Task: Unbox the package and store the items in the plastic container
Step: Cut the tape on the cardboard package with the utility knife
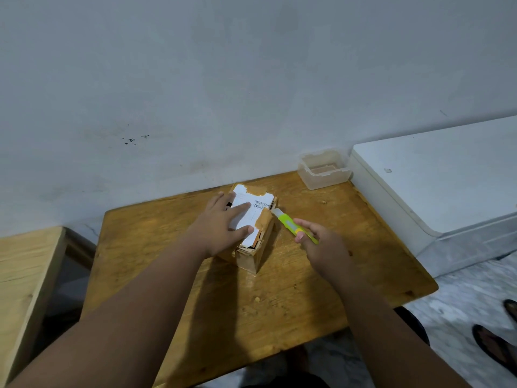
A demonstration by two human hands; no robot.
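Wooden table [307, 275]: left hand [221, 228] flat on package [253, 236] label [249, 217] (barcode, text illegible).

Brown box [258, 247], green-yellow cutter [291, 224], barcoded wht label [251, 212]

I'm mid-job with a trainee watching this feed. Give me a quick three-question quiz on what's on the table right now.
1. True or false: the left hand lies flat on top of the cardboard box.
2. What does the right hand hold? A) scissors B) a green cutter C) a pen
3. Fill in: the plastic container at the table's far corner looks ____.

Key
1. True; it presses on the white label.
2. B; the cutter points at the box's right side.
3. Empty; nothing has been stored yet.
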